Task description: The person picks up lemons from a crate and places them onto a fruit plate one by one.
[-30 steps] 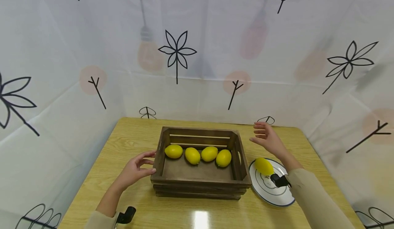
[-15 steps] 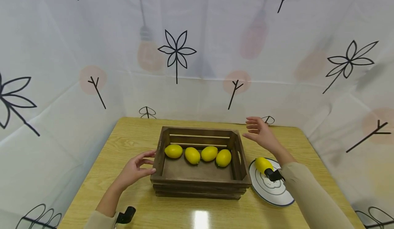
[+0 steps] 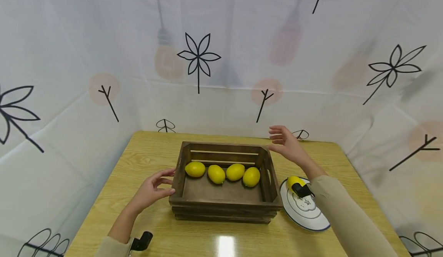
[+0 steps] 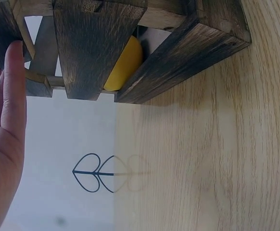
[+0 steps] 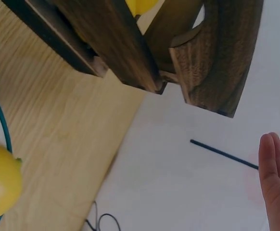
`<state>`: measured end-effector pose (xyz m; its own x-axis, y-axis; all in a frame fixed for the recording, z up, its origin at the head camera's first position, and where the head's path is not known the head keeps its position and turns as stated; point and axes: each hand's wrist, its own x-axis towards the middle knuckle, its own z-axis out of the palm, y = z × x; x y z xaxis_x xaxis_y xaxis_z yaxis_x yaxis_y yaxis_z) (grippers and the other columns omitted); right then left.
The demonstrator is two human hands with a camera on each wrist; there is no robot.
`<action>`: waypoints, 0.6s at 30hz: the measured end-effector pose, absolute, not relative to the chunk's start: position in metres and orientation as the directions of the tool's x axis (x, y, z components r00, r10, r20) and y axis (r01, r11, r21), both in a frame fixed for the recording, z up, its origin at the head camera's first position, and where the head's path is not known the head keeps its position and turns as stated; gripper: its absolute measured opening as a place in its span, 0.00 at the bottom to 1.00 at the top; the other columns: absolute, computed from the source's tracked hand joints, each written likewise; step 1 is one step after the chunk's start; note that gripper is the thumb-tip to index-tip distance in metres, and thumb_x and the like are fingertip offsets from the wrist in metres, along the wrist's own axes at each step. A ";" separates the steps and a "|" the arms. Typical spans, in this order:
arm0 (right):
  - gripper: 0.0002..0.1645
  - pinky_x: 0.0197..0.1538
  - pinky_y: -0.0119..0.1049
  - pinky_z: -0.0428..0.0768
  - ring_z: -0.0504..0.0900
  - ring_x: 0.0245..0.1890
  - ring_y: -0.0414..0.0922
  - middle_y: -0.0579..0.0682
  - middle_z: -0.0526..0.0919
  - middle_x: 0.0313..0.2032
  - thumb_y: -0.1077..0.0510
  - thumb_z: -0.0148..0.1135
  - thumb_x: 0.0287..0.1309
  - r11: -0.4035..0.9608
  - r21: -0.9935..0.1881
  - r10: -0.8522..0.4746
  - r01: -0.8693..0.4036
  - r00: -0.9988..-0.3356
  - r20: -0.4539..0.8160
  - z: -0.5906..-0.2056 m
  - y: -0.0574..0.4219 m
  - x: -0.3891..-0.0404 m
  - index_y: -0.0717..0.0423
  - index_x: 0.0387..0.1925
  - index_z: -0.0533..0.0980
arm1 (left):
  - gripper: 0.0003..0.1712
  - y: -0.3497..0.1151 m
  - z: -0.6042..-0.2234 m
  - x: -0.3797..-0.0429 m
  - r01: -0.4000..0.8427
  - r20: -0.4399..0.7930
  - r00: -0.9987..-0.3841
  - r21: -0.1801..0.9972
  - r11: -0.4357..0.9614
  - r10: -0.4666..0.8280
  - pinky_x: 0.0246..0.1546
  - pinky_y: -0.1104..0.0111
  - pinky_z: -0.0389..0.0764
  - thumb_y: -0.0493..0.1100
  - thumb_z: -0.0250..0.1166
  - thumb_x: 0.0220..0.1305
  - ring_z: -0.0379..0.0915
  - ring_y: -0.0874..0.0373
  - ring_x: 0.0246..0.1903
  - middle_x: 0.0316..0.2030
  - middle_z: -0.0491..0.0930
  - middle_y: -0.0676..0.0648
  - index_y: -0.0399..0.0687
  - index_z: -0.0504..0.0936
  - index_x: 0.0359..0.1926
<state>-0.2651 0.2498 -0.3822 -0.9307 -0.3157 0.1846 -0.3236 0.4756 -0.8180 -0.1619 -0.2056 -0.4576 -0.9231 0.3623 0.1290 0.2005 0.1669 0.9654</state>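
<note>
A brown slatted wooden crate stands mid-table, with several yellow lemons lying in a row along its back. Against the crate's left end rests my left hand, its fingers fairly straight; the left wrist view shows the fingers flat along the slats. My right hand hovers by the crate's far right corner, holding nothing, fingers loosely extended. Right of the crate, one lemon sits on a white plate with a blue rim, partly hidden behind the right wrist camera.
The light wood table ends at a white patterned cloth that hangs behind it and on both sides. Black wrist cameras are strapped to both forearms. The plate lies close against the crate's right side, under the right forearm.
My right hand has moved left and farther away, from above the plate toward the crate's far right corner. The left hand, crate and lemons have stayed put.
</note>
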 end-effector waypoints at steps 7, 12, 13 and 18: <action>0.37 0.54 0.54 0.69 0.70 0.54 0.61 0.63 0.67 0.57 0.62 0.66 0.54 0.451 -0.816 -0.341 -0.362 -0.915 0.217 -0.377 0.239 -0.270 0.61 0.63 0.59 | 0.35 -0.206 -0.458 -0.163 0.206 0.135 -0.922 0.964 0.165 0.363 0.38 0.64 0.79 0.35 0.66 0.57 0.71 0.58 0.47 0.57 0.66 0.35 0.39 0.65 0.65; 0.38 0.55 0.54 0.68 0.70 0.54 0.59 0.63 0.67 0.57 0.63 0.66 0.54 0.428 -0.819 -0.369 -0.382 -0.901 0.228 -0.372 0.230 -0.272 0.61 0.63 0.59 | 0.35 -0.206 -0.459 -0.162 0.204 0.133 -0.922 0.965 0.166 0.363 0.38 0.65 0.79 0.35 0.66 0.57 0.71 0.58 0.47 0.57 0.66 0.34 0.39 0.65 0.65; 0.38 0.55 0.54 0.68 0.70 0.54 0.59 0.63 0.66 0.57 0.62 0.66 0.54 0.427 -0.819 -0.375 -0.383 -0.899 0.225 -0.371 0.227 -0.273 0.61 0.63 0.59 | 0.35 -0.206 -0.459 -0.162 0.203 0.131 -0.923 0.965 0.166 0.363 0.38 0.65 0.79 0.35 0.67 0.57 0.71 0.58 0.47 0.57 0.66 0.34 0.39 0.65 0.65; 0.38 0.56 0.53 0.67 0.70 0.54 0.59 0.62 0.66 0.57 0.64 0.66 0.54 0.420 -0.820 -0.389 -0.388 -0.894 0.224 -0.365 0.214 -0.275 0.61 0.63 0.59 | 0.35 -0.206 -0.459 -0.162 0.198 0.129 -0.923 0.967 0.160 0.362 0.38 0.65 0.79 0.35 0.66 0.57 0.71 0.57 0.47 0.57 0.65 0.34 0.39 0.65 0.65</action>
